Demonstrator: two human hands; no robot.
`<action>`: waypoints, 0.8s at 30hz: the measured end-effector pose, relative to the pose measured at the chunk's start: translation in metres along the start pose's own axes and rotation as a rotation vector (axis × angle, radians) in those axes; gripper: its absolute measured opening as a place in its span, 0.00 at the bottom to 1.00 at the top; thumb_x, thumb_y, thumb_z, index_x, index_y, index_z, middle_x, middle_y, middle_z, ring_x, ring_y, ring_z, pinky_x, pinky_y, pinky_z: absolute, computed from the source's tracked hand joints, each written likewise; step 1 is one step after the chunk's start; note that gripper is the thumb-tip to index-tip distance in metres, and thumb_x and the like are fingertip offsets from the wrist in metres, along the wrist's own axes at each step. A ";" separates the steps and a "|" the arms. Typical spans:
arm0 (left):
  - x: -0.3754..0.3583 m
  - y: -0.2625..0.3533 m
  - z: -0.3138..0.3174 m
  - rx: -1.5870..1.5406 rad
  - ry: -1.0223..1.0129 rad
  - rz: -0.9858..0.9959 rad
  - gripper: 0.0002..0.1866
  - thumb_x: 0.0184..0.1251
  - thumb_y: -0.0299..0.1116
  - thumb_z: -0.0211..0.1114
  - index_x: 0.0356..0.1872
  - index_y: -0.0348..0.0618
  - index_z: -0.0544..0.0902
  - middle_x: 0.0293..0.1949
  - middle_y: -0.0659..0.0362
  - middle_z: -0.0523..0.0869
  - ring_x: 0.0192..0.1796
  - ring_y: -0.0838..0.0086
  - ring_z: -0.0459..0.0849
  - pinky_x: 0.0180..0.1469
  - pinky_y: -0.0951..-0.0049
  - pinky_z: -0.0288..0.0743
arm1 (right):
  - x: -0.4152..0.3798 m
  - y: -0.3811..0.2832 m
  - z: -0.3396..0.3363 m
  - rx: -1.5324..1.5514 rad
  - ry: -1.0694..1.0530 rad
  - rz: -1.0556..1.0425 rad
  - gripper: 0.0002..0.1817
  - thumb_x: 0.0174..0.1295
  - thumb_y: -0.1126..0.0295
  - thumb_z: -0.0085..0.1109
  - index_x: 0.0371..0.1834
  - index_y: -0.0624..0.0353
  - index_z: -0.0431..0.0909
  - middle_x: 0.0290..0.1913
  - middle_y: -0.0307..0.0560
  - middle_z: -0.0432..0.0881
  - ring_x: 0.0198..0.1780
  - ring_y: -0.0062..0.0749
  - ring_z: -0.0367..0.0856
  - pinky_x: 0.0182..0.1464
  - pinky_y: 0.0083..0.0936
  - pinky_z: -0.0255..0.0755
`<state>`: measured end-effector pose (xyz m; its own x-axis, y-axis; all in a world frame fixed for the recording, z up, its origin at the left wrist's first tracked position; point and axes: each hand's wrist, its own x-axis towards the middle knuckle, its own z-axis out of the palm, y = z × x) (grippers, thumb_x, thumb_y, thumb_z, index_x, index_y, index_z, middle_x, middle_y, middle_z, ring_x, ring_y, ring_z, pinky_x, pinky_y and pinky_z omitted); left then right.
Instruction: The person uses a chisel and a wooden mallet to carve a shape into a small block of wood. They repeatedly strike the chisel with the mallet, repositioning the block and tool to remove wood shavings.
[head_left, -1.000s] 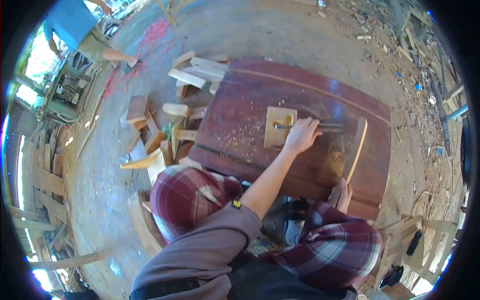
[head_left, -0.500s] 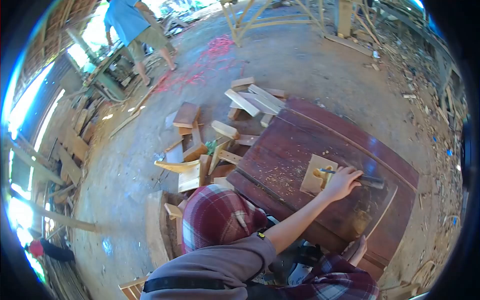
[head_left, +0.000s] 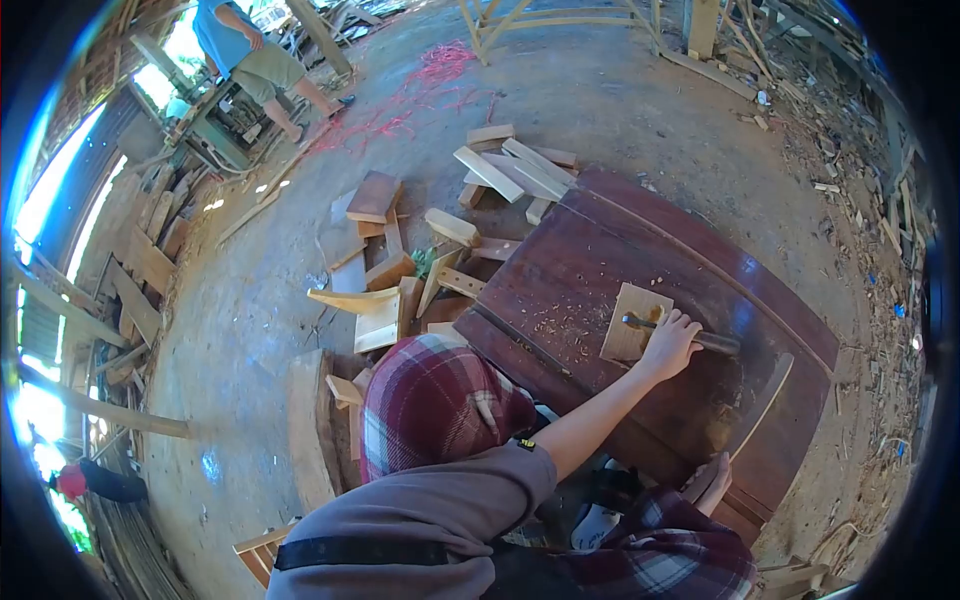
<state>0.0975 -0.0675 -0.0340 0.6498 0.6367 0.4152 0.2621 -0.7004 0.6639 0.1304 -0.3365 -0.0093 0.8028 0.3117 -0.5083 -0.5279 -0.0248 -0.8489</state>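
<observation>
My left hand (head_left: 670,345) is closed around a long tool (head_left: 718,343) with a dark handle. The tool's metal end rests over a pale wooden block (head_left: 622,342), which lies on the dark red-brown wooden surface (head_left: 610,240). Wood chips (head_left: 560,325) are scattered to the left of the block. Low on the right, beside a plaid-covered knee, my right hand (head_left: 710,482) grips the lower end of a long, slightly curved wooden piece (head_left: 768,402). That hand is partly hidden.
Loose wood pieces (head_left: 375,197) lie left of and beyond the surface, with a thick slab (head_left: 312,430) nearer. A person in a blue shirt (head_left: 225,38) stands at the upper left near a bench. Pink strands (head_left: 445,62) lie on the floor; debris lines the right side.
My left hand and the tool have shifted slightly left, and the metal end now covers the block's hollow differently. The curved piece has moved slightly upward. The other person has turned.
</observation>
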 end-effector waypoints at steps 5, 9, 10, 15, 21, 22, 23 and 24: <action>0.021 0.031 -0.027 -0.010 0.151 0.038 0.16 0.60 0.34 0.68 0.48 0.40 0.81 0.48 0.52 0.80 0.59 0.56 0.73 0.62 0.60 0.66 | -0.010 -0.007 0.007 -0.025 -0.015 -0.074 0.21 0.65 0.47 0.57 0.44 0.54 0.70 0.21 0.36 0.69 0.18 0.20 0.68 0.19 0.19 0.63; 0.082 0.085 -0.110 -0.441 -0.069 -0.023 0.18 0.67 0.40 0.64 0.49 0.37 0.82 0.45 0.50 0.85 0.47 0.59 0.84 0.51 0.62 0.76 | -0.004 -0.007 0.001 -0.056 -0.117 -0.051 0.21 0.66 0.47 0.57 0.43 0.54 0.70 0.20 0.36 0.68 0.17 0.20 0.67 0.18 0.17 0.63; 0.094 0.104 -0.138 -0.557 -0.180 -0.078 0.19 0.69 0.42 0.63 0.49 0.36 0.82 0.43 0.50 0.87 0.42 0.60 0.86 0.48 0.62 0.78 | -0.003 -0.008 0.002 -0.063 -0.094 -0.052 0.21 0.66 0.47 0.56 0.42 0.54 0.70 0.20 0.36 0.68 0.16 0.20 0.67 0.18 0.18 0.63; 0.135 0.183 -0.238 -0.389 -0.331 0.182 0.23 0.72 0.51 0.57 0.46 0.40 0.85 0.40 0.51 0.89 0.41 0.70 0.86 0.48 0.68 0.79 | 0.003 -0.002 -0.002 -0.046 -0.095 -0.058 0.20 0.67 0.47 0.55 0.40 0.54 0.71 0.18 0.37 0.68 0.14 0.21 0.67 0.15 0.20 0.62; 0.207 0.238 -0.268 -0.643 -0.610 0.529 0.26 0.74 0.51 0.53 0.44 0.36 0.85 0.41 0.53 0.89 0.44 0.69 0.87 0.53 0.65 0.78 | 0.003 -0.007 -0.001 -0.055 -0.068 0.019 0.19 0.67 0.49 0.54 0.40 0.56 0.71 0.18 0.39 0.69 0.13 0.23 0.68 0.13 0.20 0.62; 0.205 0.243 -0.284 -0.573 -0.647 0.564 0.26 0.73 0.52 0.54 0.47 0.35 0.85 0.43 0.51 0.89 0.46 0.67 0.87 0.56 0.64 0.77 | 0.003 -0.007 -0.001 -0.047 -0.082 0.004 0.20 0.67 0.49 0.55 0.40 0.56 0.71 0.18 0.39 0.70 0.13 0.24 0.68 0.13 0.20 0.63; 0.201 0.270 -0.331 -0.565 -0.905 0.330 0.25 0.73 0.50 0.55 0.46 0.34 0.84 0.41 0.50 0.88 0.44 0.69 0.86 0.52 0.68 0.77 | 0.003 -0.006 -0.001 -0.041 -0.100 -0.010 0.20 0.67 0.49 0.55 0.40 0.57 0.71 0.19 0.39 0.70 0.13 0.24 0.69 0.13 0.21 0.63; 0.198 0.264 -0.357 -0.514 -0.900 0.376 0.25 0.73 0.50 0.55 0.46 0.34 0.84 0.41 0.50 0.88 0.44 0.69 0.86 0.52 0.68 0.77 | 0.003 -0.007 -0.004 -0.038 -0.124 -0.021 0.20 0.67 0.49 0.55 0.40 0.57 0.71 0.19 0.40 0.70 0.13 0.24 0.69 0.13 0.21 0.64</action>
<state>0.0407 -0.0110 0.4453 0.9626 -0.2028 0.1794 -0.2543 -0.4494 0.8564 0.1375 -0.3389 -0.0051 0.7717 0.4276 -0.4707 -0.4985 -0.0527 -0.8653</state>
